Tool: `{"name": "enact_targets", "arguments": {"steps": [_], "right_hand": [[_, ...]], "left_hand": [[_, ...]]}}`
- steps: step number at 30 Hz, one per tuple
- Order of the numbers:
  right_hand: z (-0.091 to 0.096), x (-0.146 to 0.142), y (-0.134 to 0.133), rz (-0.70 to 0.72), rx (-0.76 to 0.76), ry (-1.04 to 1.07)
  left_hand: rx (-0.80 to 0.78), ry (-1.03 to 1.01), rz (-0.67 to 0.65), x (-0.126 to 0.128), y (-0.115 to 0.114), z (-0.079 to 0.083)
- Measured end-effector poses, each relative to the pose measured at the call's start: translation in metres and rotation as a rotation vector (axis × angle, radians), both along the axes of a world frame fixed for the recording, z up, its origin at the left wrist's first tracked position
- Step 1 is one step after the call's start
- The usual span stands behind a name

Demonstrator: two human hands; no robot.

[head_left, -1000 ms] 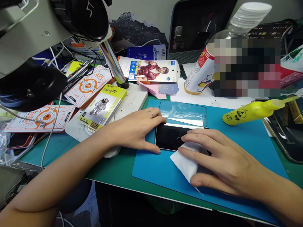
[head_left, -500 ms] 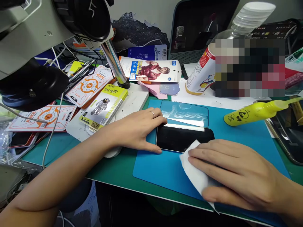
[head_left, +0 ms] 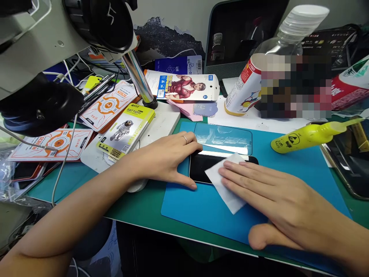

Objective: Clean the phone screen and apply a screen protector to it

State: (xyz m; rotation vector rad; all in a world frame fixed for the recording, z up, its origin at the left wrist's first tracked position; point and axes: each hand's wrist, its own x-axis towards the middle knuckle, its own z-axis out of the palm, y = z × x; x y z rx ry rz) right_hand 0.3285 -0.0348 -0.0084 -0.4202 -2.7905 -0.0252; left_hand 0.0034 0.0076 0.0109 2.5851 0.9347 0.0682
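A phone (head_left: 201, 168) with a dark screen lies flat on the blue mat (head_left: 184, 206). My left hand (head_left: 170, 159) wears a ring and straddles the phone's left end, fingers at the far corner and thumb at the near one. Under the extended fingers of my right hand (head_left: 276, 192) is a white wipe (head_left: 226, 184), pressed onto the screen's right part; the thumb stands away from it. Right behind the phone rests a clear screen protector (head_left: 225, 134) with a dark border. The phone's right side is partly hidden by the wipe and fingers.
A yellow squeeze bottle (head_left: 300, 138) leans at right, near another phone (head_left: 353, 169). Behind stand a white can (head_left: 243, 86) and a clear plastic bottle (head_left: 302, 23). At left, a microscope (head_left: 43, 92) overhangs a battery box (head_left: 127, 129) and screen boxes (head_left: 108, 104).
My right hand has slid the wipe left and away from me, farther onto the screen. Its thumb has come off the wipe. My left hand stays at the phone's end.
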Motion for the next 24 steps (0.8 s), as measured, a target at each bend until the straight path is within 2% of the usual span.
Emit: {"name": "enact_targets", "arguments": {"steps": [3, 7, 10, 17, 24], "right_hand": [[0.001, -0.017, -0.001, -0.023, 0.0, -0.096], [-0.002, -0.032, -0.004, -0.033, -0.025, -0.113], [-0.002, -0.032, -0.005, -0.021, -0.044, -0.097], [0.002, -0.023, -0.002, -0.097, -0.061, -0.027], [-0.01, -0.05, -0.012, -0.09, -0.051, -0.075]], "left_hand": [[0.007, 0.01, 0.002, 0.001, 0.0, 0.0], [0.023, 0.016, -0.002, 0.003, -0.002, 0.001], [0.019, 0.025, 0.001, 0.003, -0.003, 0.002], [0.024, 0.025, 0.008, 0.005, -0.003, 0.002], [0.064, 0.025, -0.019, 0.004, -0.004, -0.002]]}}
